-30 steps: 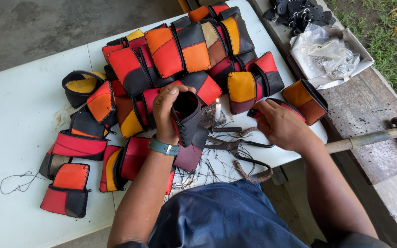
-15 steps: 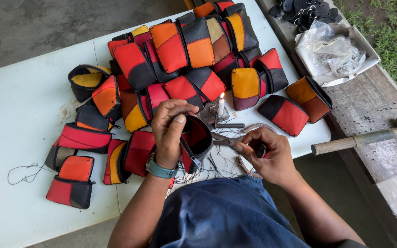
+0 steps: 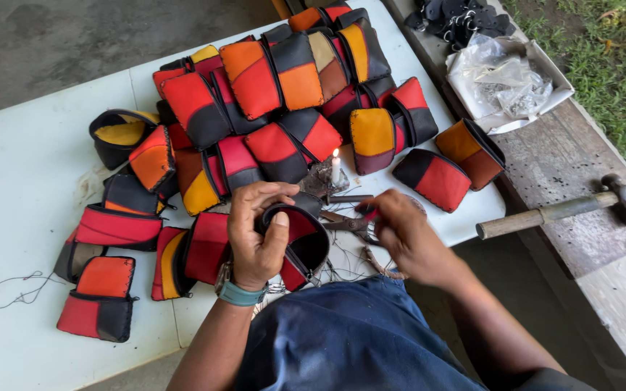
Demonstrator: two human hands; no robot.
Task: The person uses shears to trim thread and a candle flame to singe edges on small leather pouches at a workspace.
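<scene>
My left hand [image 3: 259, 232] grips a small black and red leather pouch [image 3: 300, 246] by its open rim, just above the near edge of the white table [image 3: 23, 195]. My right hand [image 3: 403, 232] is to its right, fingers pinched on a small red thing at about the pouch's height; I cannot tell what it is. Between and behind the hands lie dark pliers or scissors [image 3: 345, 221] and a short lit candle [image 3: 336, 168]. Loose thread scraps lie under the hands.
Several red, orange, yellow and black pouches [image 3: 277, 80] are piled across the table's middle and left. A hammer [image 3: 559, 210] lies on the wooden bench at right. A box with a crumpled plastic bag [image 3: 505, 83] and dark leather pieces [image 3: 461, 16] sit beyond it.
My right hand came back from the pouches at the right edge toward the middle. My left hand turned the pouch and lowered it slightly. The candle is now uncovered.
</scene>
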